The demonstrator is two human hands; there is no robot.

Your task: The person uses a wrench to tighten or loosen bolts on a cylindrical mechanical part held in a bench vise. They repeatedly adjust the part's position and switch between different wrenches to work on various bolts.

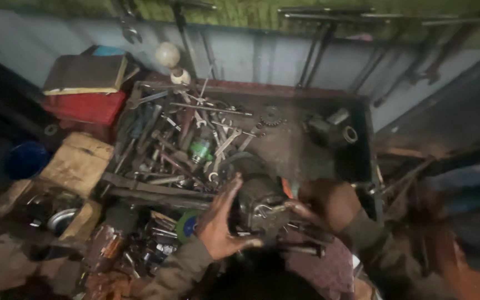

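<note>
**Both hands on the metal part at the tray edge**

The left hand [220,222] is spread against the near-left side of a dark metal part [259,203], fingers fanned upward and thumb pointing right beneath it. The grip is a flat brace, not a clench: the palm presses the part, and the fingers do not wrap it. The right hand [320,208] meets the part from the right. Its fingers reach onto the part's right face, but blur hides whether they close around it, so that grip cannot be told.

The part sits at the front edge of a long metal tray [306,150], just right of a heap of spanners [195,139] and loose tools that fills the tray's left half. A green can [200,149] stands in that heap. A small gear [272,116] lies near the tray's back wall, with a ring-shaped fitting [350,134] at the far right.

Judged from the hand positions, the step in hand is steadying or seating the part between both palms. Any further move calls for a firm two-sided hold, since the part looks heavy and lies near the tray's front edge.

Left of the tray lie a red box [87,105] and a wooden block [79,161].
</note>
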